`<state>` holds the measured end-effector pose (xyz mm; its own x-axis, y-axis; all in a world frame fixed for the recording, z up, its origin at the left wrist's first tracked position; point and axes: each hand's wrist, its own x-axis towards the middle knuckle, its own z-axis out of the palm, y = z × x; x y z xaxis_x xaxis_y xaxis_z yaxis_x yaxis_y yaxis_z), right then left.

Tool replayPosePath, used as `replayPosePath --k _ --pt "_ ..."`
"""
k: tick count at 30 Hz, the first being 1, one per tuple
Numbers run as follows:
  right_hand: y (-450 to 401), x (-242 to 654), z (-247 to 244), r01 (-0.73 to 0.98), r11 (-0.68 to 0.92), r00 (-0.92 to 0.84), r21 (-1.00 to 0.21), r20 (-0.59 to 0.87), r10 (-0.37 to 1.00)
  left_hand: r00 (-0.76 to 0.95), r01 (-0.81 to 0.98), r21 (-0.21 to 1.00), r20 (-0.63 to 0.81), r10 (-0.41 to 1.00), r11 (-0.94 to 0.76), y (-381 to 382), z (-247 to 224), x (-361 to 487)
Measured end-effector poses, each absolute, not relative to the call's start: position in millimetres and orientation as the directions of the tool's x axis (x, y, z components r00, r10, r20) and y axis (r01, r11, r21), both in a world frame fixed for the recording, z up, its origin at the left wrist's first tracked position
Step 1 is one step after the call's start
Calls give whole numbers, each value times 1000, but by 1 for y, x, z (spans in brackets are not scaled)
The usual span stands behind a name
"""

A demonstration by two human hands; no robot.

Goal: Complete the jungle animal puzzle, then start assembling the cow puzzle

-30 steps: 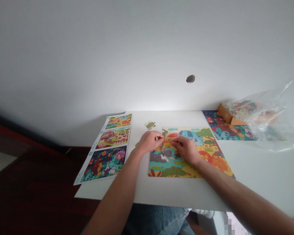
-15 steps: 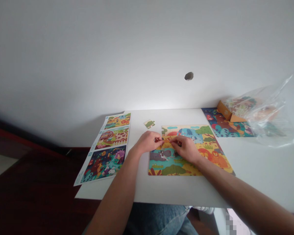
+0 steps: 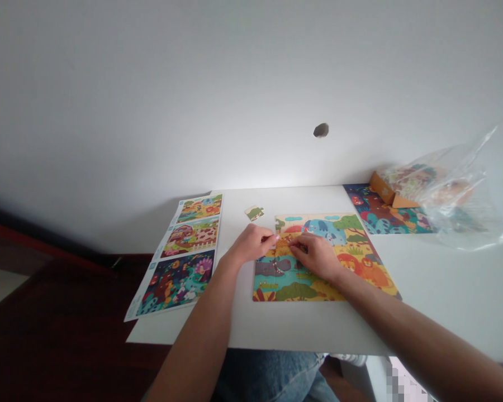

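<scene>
A colourful animal jigsaw lies flat on the white table, with elephants, lions and a hippo on it. My left hand is at its left edge, thumb and fingertips pinched together; whatever they grip is too small to make out. Over the middle-left of the picture rests my right hand, its fingers closed at the orange patch, and what is between them is hidden. One loose green and cream piece lies beyond my left hand, apart from the jigsaw.
On the left lies a sheet with three printed pictures, overhanging the table edge. At the back right, a dark jigsaw lies partly under an orange box and a clear plastic bag. A wall rises behind the table.
My left fingertips have drawn slightly back from the orange patch beside my right hand. My right hand has hardly moved. The whole view has shifted a little.
</scene>
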<state>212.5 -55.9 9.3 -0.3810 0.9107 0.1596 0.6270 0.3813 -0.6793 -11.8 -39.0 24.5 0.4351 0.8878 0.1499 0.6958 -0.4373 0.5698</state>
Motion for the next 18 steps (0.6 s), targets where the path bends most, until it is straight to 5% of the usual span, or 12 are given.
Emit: replayPosePath --k 8,18 --pt "-57 212 9 638 369 -359 -676 163 919 439 614 654 182 880 -442 -42 30 -10" --pt "-55 213 4 597 357 -324 -718 191 926 495 650 582 162 854 -488 -43 31 -8"
